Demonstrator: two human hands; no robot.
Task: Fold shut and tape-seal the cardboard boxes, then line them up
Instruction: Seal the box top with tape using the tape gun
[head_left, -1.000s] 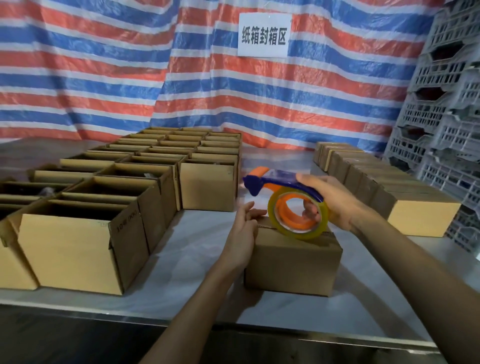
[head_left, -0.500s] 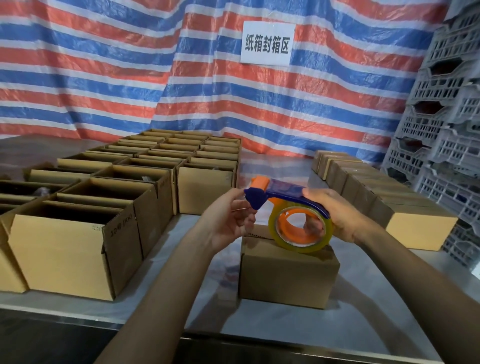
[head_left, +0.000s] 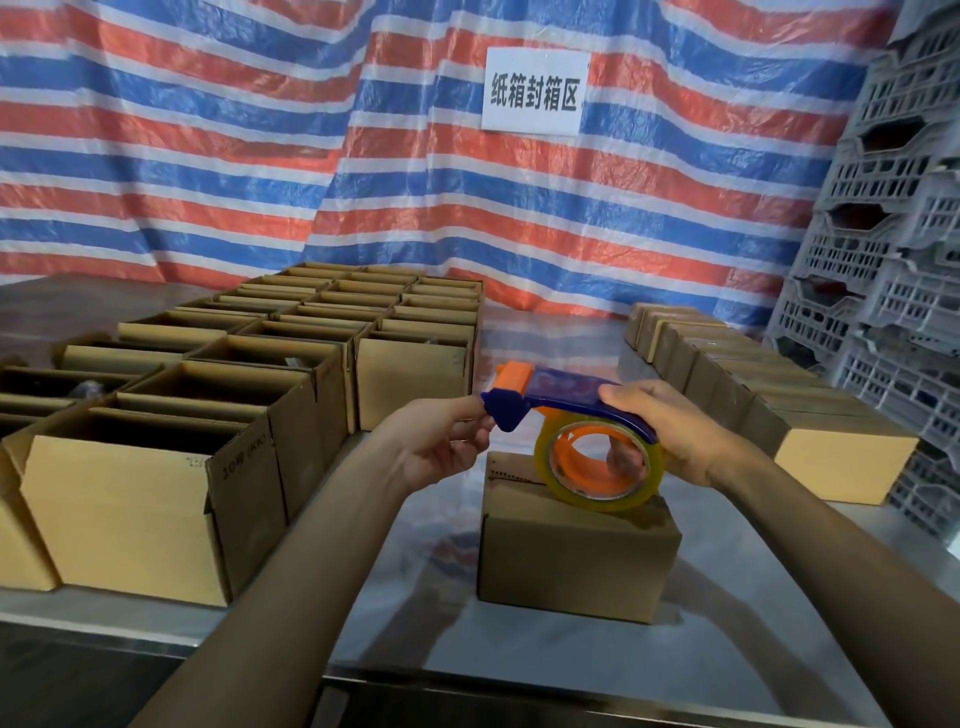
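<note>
Centre of frame, our right hand (head_left: 670, 431) gripping the tape dispenser (head_left: 566, 396) above the closed box (head_left: 576, 564), our left hand (head_left: 441, 447) pinching its blue tip.

A bare table (head_left: 550, 353) lane runs between open boxes (head_left: 130, 499) left and sealed boxes (head_left: 841, 462) right; one closed box (head_left: 576, 566) blocks it.

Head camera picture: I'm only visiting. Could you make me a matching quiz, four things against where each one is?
Things:
1. blue-and-orange tape dispenser
2. small closed brown cardboard box
3. open-topped brown cardboard boxes
4. white paper sign

Places:
A. hanging on the striped tarp
B. gripped by the right hand
C. grouped left on the steel table
D. just below the dispenser

Pairs: 1-B, 2-D, 3-C, 4-A
</note>
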